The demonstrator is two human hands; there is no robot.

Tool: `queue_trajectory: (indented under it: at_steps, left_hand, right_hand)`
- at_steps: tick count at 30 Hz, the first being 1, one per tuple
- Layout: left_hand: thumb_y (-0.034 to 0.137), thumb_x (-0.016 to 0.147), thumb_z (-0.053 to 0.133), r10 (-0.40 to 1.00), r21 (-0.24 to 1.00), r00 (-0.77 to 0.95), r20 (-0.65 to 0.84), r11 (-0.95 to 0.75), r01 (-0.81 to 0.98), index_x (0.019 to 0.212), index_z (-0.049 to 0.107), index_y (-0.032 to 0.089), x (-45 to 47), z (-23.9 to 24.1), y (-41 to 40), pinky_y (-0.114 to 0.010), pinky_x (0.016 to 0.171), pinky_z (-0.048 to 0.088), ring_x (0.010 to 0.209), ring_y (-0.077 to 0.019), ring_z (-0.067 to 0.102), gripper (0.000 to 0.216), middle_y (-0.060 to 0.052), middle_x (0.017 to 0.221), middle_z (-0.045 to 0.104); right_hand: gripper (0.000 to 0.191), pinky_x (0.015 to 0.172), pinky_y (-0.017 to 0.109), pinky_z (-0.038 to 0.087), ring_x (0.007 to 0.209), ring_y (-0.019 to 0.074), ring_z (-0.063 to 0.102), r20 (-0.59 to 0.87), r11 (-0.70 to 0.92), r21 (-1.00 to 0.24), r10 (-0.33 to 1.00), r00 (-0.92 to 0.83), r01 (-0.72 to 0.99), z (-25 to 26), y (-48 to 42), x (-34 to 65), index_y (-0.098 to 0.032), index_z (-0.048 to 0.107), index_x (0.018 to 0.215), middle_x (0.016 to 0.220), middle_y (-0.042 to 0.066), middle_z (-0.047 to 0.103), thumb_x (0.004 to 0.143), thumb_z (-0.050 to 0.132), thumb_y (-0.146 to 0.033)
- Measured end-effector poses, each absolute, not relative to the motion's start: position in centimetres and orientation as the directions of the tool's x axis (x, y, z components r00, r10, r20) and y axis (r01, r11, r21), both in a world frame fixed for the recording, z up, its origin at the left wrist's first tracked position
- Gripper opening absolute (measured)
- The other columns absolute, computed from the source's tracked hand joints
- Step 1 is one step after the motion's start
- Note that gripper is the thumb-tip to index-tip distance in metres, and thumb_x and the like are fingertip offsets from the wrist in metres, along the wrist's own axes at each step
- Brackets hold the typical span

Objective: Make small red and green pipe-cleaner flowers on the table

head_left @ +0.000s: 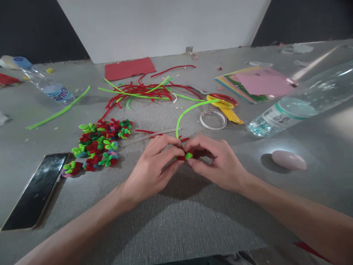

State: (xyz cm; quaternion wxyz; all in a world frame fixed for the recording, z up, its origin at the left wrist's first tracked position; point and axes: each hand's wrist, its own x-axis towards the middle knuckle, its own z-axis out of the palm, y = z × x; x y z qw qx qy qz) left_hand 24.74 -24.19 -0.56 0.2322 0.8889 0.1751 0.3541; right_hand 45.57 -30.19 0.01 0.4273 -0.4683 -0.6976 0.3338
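Between the fingertips of both hands is a small red and green pipe-cleaner piece, mostly hidden by the fingers. My left hand pinches its left side, and my right hand pinches the right. A bright green pipe cleaner rises just beyond the fingers and curves right toward the scissors; whether it joins the held piece is hidden. Short red pipe cleaners and a clear thin strip lie right behind my left hand. Left of it sits a pile of finished red and green pipe-cleaner pieces.
Behind are a heap of red pipe cleaners, yellow-handled scissors and a tape roll. Water bottles stand left and lean in right. A phone, a pale oval object and coloured paper lie around.
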Motion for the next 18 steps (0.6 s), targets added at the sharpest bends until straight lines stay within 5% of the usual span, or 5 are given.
queue_trajectory:
  at_steps: [11,18]
  left_hand:
    - [0.012,0.100,0.061,0.487,0.533,0.681,0.547,-0.830,0.165,0.105,0.066,0.020,24.78,-0.54,-24.26,-0.038,0.095,0.051,0.108,-0.0196,0.064,0.011,-0.007,0.113,0.067]
    - [0.011,0.099,0.062,0.505,0.537,0.674,0.539,-0.823,0.188,0.105,0.067,0.020,24.78,-0.53,-24.28,-0.040,0.097,0.051,0.110,-0.0204,0.063,0.012,-0.008,0.114,0.067]
  right_hand:
    - [0.018,0.067,0.025,0.052,0.072,0.0122,0.063,0.270,0.325,-0.859,0.944,-0.190,0.396,0.07,-30.41,45.46,-0.023,0.063,0.097,0.083,-0.002,0.069,0.086,0.061,-0.009]
    - [0.019,0.062,0.025,0.054,0.068,0.0123,0.069,0.180,0.211,-0.938,0.975,-0.134,0.275,-0.20,-30.63,45.00,-0.023,0.063,0.099,0.082,-0.002,0.074,0.086,0.062,-0.009]
